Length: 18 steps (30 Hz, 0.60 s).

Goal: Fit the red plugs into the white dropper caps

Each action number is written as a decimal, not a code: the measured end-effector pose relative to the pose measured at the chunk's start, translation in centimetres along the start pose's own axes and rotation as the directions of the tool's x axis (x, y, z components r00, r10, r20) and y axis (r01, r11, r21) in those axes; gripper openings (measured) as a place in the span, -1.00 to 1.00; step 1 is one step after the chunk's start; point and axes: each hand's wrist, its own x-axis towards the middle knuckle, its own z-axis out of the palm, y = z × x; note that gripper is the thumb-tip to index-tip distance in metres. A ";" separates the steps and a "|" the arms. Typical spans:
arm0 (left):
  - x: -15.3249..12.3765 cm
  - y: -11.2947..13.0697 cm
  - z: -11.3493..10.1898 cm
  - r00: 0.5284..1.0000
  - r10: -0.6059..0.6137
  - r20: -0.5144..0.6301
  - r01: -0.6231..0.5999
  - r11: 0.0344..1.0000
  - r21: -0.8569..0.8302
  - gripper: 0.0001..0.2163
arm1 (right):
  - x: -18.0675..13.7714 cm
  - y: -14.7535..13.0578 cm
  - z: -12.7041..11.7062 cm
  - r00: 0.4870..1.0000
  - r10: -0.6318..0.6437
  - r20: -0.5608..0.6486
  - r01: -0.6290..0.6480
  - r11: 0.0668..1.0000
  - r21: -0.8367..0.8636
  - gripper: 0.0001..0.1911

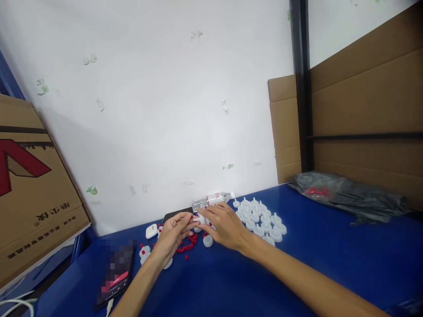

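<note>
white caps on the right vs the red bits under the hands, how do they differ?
The white caps are larger, disc-shaped with a raised centre; the red pieces are far smaller beads. The white caps sit grouped in rough rows right of the right hand; the red pieces lie scattered loosely below the left hand. Both rest on the blue table.

Open blue tabletop [330, 246] lies near and right; white caps [261, 218], a water bottle [211, 200], red pieces [188, 246] and a phone [115, 275] crowd the far-left side.
</note>
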 end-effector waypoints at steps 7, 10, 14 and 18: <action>-0.6 0.8 0.2 0.998 0.028 0.048 -0.031 0.997 0.065 -0.68 | -0.1 -0.1 0.3 1.000 -0.002 -0.015 0.002 1.000 0.000 -0.60; -0.7 0.7 0.1 0.998 0.021 0.057 -0.025 0.998 0.064 -0.68 | -0.2 0.0 0.3 1.000 -0.014 -0.017 0.014 1.000 0.019 -0.59; -0.7 -0.1 0.3 0.999 0.007 0.053 -0.001 0.994 -0.113 -0.69 | -0.1 0.1 0.1 0.998 -0.051 -0.039 0.053 0.996 0.069 -0.59; -1.2 -0.3 0.8 0.991 0.029 0.133 0.011 0.958 -0.287 -0.41 | 0.0 -0.5 -0.4 0.993 -0.080 -0.091 0.088 0.992 0.095 -0.65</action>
